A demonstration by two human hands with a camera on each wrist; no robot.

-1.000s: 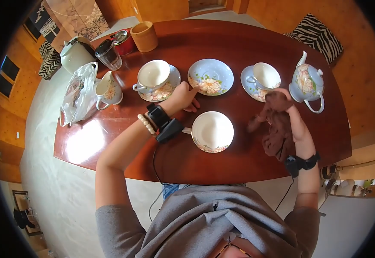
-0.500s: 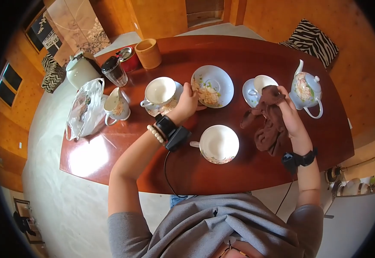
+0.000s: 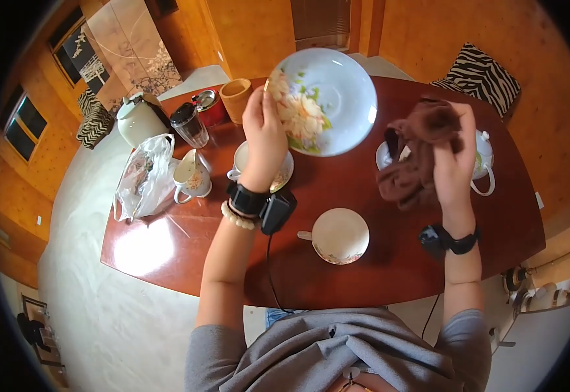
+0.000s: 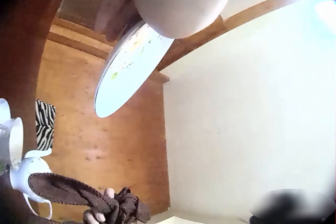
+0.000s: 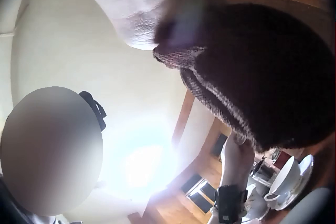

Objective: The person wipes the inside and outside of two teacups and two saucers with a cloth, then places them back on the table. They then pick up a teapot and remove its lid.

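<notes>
Worktop (image 3: 396, 264): dark red and glossy, orange walls (image 3: 415, 32) around it.
Plate (image 3: 344, 85): raised and tilted above the worktop, its rim pinched by the left hand (image 3: 265, 134).
Cloth (image 3: 428, 124): brown, bunched in the right hand (image 3: 456, 163), blocking most of a saucer (image 3: 382, 157).
Cup (image 3: 340, 235): upright, on the near side.
Left end: bag (image 3: 142, 176), jug (image 3: 192, 176), wooden pot (image 3: 235, 101).
Half hidden: second cup (image 3: 240, 155) behind the left hand, teapot (image 3: 485, 153) behind the right.
Hard to make out: the bag's contents.
</notes>
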